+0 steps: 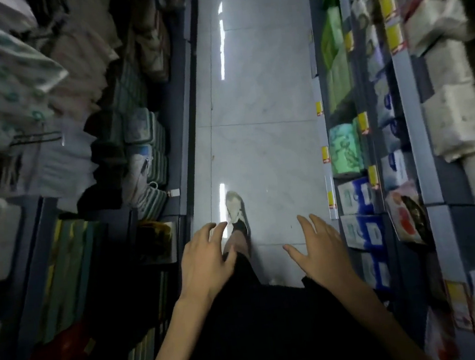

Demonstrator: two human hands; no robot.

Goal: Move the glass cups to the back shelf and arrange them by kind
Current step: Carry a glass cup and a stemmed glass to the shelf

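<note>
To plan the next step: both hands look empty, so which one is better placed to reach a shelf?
Right, slightly: the right hand hangs open beside the blue-and-white packs; the left hand is over the leg. No glass cups show.

Both arms extended over pale tiled floor [259,95]. Left hand [206,259] and right hand [319,247] empty, fingers spread. Shoe [236,209] just beyond left fingertips. Shelves [407,103] flank the aisle.
</note>
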